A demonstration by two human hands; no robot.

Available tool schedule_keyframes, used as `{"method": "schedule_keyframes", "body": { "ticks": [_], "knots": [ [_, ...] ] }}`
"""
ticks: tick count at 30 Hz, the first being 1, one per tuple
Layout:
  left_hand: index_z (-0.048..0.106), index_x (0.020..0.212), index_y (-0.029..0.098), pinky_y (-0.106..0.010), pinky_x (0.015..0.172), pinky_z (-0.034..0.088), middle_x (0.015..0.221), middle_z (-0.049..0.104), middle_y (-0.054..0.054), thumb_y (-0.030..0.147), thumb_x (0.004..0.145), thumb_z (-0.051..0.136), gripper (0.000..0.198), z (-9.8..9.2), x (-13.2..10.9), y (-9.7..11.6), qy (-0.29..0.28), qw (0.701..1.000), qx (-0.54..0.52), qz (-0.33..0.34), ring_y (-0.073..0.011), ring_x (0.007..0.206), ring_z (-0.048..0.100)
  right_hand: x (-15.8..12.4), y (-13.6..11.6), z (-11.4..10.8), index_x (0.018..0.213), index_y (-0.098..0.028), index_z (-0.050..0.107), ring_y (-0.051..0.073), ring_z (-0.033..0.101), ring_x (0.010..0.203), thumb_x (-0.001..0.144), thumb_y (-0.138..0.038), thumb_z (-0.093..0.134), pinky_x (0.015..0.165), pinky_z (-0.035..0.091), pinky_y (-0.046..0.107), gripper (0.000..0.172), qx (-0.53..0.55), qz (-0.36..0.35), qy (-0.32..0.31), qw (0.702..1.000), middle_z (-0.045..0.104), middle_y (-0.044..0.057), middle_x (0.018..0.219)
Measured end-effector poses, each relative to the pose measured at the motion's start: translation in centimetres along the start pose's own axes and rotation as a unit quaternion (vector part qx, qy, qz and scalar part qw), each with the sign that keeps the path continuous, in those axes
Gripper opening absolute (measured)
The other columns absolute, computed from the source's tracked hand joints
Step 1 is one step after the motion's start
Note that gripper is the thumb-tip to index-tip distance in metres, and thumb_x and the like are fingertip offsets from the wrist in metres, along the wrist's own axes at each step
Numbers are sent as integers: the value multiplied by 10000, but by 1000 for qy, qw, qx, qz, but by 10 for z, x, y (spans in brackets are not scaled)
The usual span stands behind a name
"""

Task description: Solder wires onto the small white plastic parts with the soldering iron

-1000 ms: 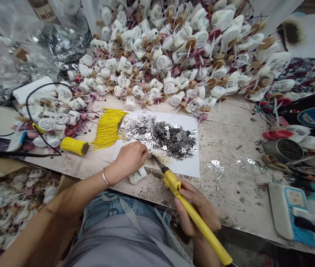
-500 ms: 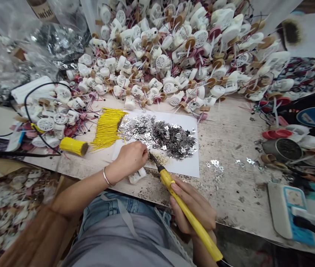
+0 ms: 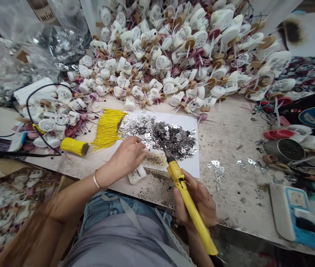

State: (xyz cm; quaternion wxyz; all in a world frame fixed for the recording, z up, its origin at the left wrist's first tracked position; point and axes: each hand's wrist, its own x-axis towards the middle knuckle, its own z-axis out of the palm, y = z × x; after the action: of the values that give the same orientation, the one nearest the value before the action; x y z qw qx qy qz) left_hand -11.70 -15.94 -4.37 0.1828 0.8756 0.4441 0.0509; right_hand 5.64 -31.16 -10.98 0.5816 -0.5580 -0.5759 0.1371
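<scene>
My right hand [image 3: 199, 200] is closed around a yellow soldering iron [image 3: 189, 202], whose dark tip points up and left, over the edge of a heap of small silver metal tabs [image 3: 174, 139]. My left hand [image 3: 129, 154] is held just left of the tip, thumb and fingers pinched together. Whatever is between those fingertips is too small to make out. Close below the left hand lies a white plastic housing [image 3: 137, 175]. The tabs rest on a white sheet of paper [image 3: 192, 168], scattered with brownish crumbs [image 3: 156, 158]. Cut yellow wires [image 3: 108, 128] lie spread at its left.
A tied bundle of yellow wire [image 3: 74, 147] sits further left, near a black cable [image 3: 28, 100]. White fan housings [image 3: 161, 61] with wires are piled across the back. Loose tabs [image 3: 215, 163] lie to the right, with a metal cup [image 3: 286, 150] and a white-and-blue device [image 3: 291, 211] beyond.
The soldering iron has moved up and right, away from my left fingertips, and rolled in my right hand. My left hand has shifted slightly left, its fingers a little less tightly curled.
</scene>
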Motion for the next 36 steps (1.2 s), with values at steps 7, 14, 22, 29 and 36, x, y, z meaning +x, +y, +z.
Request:
{"method": "schedule_keyframes", "body": {
  "ticks": [7, 14, 22, 29, 36],
  "knots": [
    [698, 940, 188, -342, 802, 425, 939, 631, -73, 119, 868, 527, 198, -18, -14, -55, -27, 989, 91, 110, -205, 889, 556, 27, -9, 13, 1016, -219, 639, 220, 614, 1121, 759, -6, 610, 891, 587, 343, 335, -34, -40, -73, 996, 561, 63, 1308],
    [652, 877, 194, -380, 920, 337, 940, 630, -53, 187, 894, 536, 118, -20, -13, -46, -30, 965, 132, 224, -207, 975, 489, 46, -10, 46, 801, -209, 613, 180, 599, 1100, 751, -33, 629, 885, 574, 309, 185, -23, -52, -76, 996, 525, 41, 1279],
    [661, 884, 183, -294, 809, 391, 778, 635, -22, 141, 920, 430, 238, -33, -25, -35, -11, 981, 75, 176, -140, 742, 549, 59, -3, 64, 986, -256, 605, 197, 584, 1104, 812, -58, 568, 861, 593, 344, 267, -44, -93, -85, 991, 510, 44, 1259],
    [626, 1123, 122, -460, 933, 419, 1170, 625, -172, 214, 846, 589, 294, -35, -33, -48, 128, 987, 91, -15, -300, 1085, 557, 55, -22, 57, 749, -212, 545, 168, 637, 984, 706, 4, 680, 695, 631, 290, 258, -2, -49, 53, 997, 524, 13, 1177],
    [692, 987, 167, -269, 784, 530, 900, 733, -66, 229, 872, 552, 191, -16, -32, 0, 43, 976, -203, 68, -160, 829, 673, 54, -48, 63, 689, -204, 424, 158, 627, 996, 752, -81, 685, 678, 638, 273, 295, 91, 66, 100, 989, 507, 38, 1121]
  ]
}}
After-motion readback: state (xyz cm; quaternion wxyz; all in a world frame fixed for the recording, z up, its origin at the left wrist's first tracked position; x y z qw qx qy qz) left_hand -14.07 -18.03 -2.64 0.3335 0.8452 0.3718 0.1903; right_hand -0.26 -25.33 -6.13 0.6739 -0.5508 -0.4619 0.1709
